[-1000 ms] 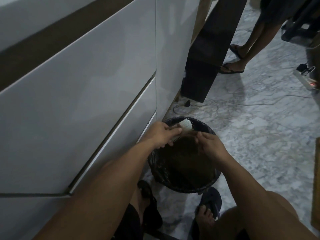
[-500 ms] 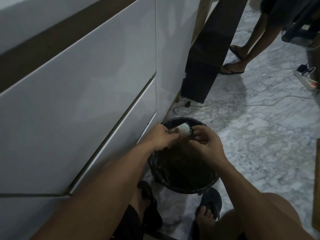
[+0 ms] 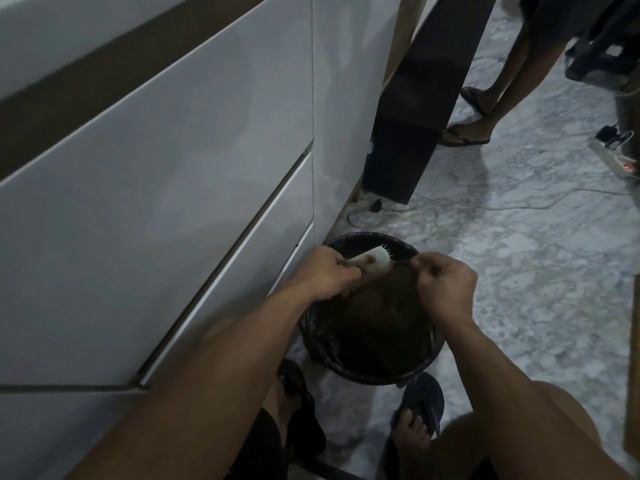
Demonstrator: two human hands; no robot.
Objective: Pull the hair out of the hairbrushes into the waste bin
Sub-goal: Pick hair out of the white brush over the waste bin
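Nearest, the person's sandalled foot (image 3: 420,407) stands against the near rim of the waste bin (image 3: 367,374), a black-lined round bin on the marble floor (image 3: 519,271). Above the bin's mouth, the left hand (image 3: 323,270) grips a pale hairbrush (image 3: 479,259) by its handle. The right hand (image 3: 445,280), just beside the brush head, pinches a strand of hair (image 3: 403,262) stretched from the bristles. White drawer fronts (image 3: 173,202) stand left of the bin. Beyond it, cables (image 3: 415,211) lie on the floor; farther off stand another person's feet (image 3: 465,135).
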